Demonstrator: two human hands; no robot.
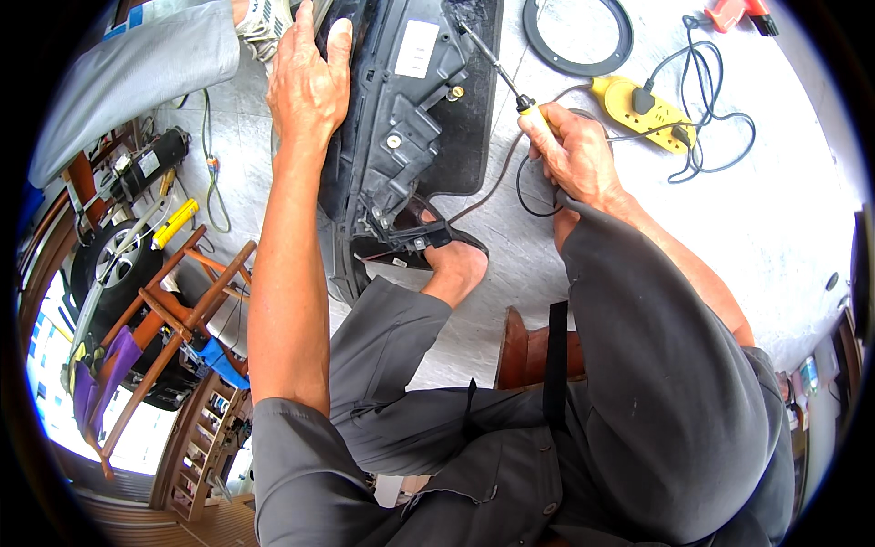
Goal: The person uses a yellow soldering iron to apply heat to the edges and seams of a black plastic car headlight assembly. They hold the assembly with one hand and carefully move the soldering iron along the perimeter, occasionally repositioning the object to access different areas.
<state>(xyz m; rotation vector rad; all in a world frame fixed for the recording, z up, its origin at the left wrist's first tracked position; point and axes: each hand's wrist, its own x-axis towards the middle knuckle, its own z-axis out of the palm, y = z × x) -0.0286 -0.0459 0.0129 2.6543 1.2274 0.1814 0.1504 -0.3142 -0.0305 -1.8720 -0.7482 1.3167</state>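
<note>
A large black plastic housing (401,118), moulded with ribs and bosses and bearing a white label, lies before me on the floor. My left hand (308,96) rests along its left edge, fingers stretched out and thumb apart, gripping nothing. Wrapped round the yellow handle of a soldering iron (497,68) is my right hand (581,157), to the right of the housing. The iron's long metal shaft slants up and left, its tip at the housing's upper right part. Whether the tip touches the plastic, I cannot tell.
Right of the housing are a black ring (623,46), a yellow power strip (629,105) with plugged black cords, and a red-and-black tool (738,14). Another person's grey-clothed limb (155,73) reaches in at upper left. A wooden frame (187,319) and a wheel (114,260) stand left.
</note>
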